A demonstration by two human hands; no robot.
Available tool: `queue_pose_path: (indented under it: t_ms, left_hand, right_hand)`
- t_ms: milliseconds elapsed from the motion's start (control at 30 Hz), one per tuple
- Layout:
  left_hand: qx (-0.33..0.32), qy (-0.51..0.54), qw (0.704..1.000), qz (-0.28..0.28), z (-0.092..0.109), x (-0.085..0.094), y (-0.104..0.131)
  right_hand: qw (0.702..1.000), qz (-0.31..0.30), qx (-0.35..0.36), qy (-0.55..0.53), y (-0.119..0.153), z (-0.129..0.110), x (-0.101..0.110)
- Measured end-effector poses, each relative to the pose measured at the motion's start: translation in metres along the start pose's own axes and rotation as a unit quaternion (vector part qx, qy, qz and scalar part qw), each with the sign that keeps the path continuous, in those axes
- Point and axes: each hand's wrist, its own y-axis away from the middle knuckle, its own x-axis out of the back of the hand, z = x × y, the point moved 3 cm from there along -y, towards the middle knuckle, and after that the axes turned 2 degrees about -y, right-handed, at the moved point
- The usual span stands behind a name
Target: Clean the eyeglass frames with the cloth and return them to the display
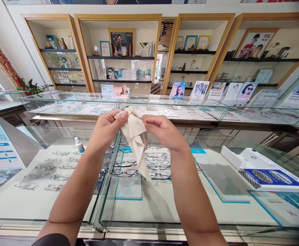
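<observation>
A cream cleaning cloth (136,131) with zigzag edges hangs bunched between my hands, above the glass counter. My left hand (111,123) is closed on its upper left part, the thumb pressed on the fabric. Fingers curled and pinched together, my right hand (162,131) meets the cloth's right edge; what lies between its fingertips is partly hidden. A small dark bit shows at the top of the cloth, too little to name. Under the glass below are rows of eyeglasses (125,173). A small white spray bottle (79,145) stands left of my left forearm.
The glass display counter (164,218) spans the front. On its right lies an open white box (252,159) with a blue-and-white printed panel. A light-blue sign (0,143) stands at left. Behind are another glass showcase (87,111) and wood-framed shelves (118,17).
</observation>
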Motion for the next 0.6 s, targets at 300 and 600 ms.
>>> queue_pose_path:
  t_ms: [300, 600]
  left_hand:
    - [0.023, 0.169, 0.985, 0.029, -0.008, -0.032, 0.003]
    - [-0.065, 0.098, 0.984, 0.134, -0.012, -0.038, 0.009]
  right_hand:
    - [0.997, 0.05, 0.049, -0.043, -0.005, 0.004, -0.006]
    - [0.996, 0.047, 0.043, -0.065, -0.01, 0.007, -0.02]
